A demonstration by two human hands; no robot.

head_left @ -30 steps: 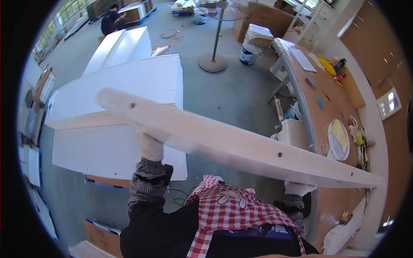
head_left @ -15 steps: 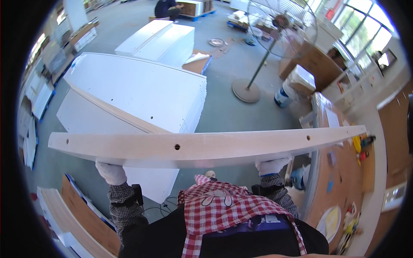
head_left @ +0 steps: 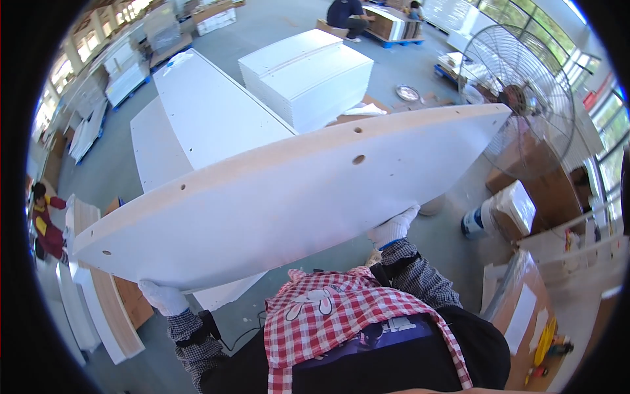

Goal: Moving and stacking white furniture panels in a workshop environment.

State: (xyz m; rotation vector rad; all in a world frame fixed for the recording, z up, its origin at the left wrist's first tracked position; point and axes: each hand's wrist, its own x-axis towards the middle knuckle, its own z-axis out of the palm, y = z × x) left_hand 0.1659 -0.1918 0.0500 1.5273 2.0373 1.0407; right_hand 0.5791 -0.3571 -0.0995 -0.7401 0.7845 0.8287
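I hold a long white board (head_left: 282, 203) with a raw wood edge and several drilled holes. It is tilted, its right end higher, its broad white face turned toward me. My left hand (head_left: 163, 297), in a white glove, grips the lower edge near the left end. My right hand (head_left: 392, 228), also gloved, grips the lower edge toward the right. A red and white checked cloth (head_left: 341, 315) hangs at my chest.
White panels (head_left: 203, 111) lie flat on the floor behind the board, with a stack of white boards (head_left: 308, 72) beyond. A standing fan (head_left: 518, 92) is at the right. Wooden-edged boards (head_left: 105, 308) lie at lower left. People work at far left (head_left: 42, 220) and the far back (head_left: 346, 14).
The board has turned from edge-on to showing its broad white face, and its right end has risen. My view has swung toward the fan and the panel stacks.
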